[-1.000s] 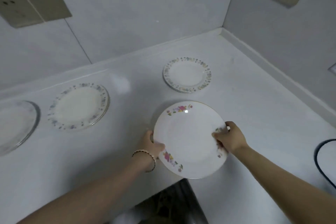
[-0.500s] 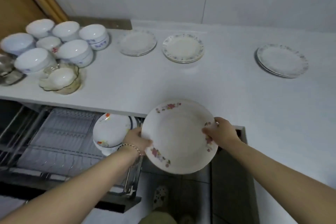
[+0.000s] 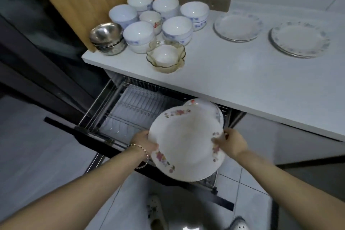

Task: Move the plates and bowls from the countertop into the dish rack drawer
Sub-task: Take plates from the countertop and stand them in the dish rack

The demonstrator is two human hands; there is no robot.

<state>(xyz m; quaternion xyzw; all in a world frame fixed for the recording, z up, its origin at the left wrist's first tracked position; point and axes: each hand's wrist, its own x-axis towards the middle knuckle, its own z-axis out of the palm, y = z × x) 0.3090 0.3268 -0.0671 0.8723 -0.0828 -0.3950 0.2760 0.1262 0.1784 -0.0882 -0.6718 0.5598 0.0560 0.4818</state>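
Floral plate (image 3: 186, 142) hangs over the right end of the open dish rack drawer (image 3: 134, 106), below the table (image 3: 233, 80) edge. It's tilted w/ its face up toward the camera, prob. so the rim can drop edge-first into the wires beside the racked plate (image 3: 203, 103) behind it. Left hand (image 3: 143, 141) grips the left rim; right hand (image 3: 231, 143) pinches the right rim. Both arms reach fwd and down. Bowls (image 3: 158, 22) and plates (image 3: 298, 40) wait on the table.

I see a white plate (image 3: 186, 144) with pink-red flower sprays, white bowls (image 3: 139, 32) patterned blue, an amber glass bowl (image 3: 165, 56), silver metal bowls (image 3: 106, 38), and a white worktop (image 3: 242, 80).
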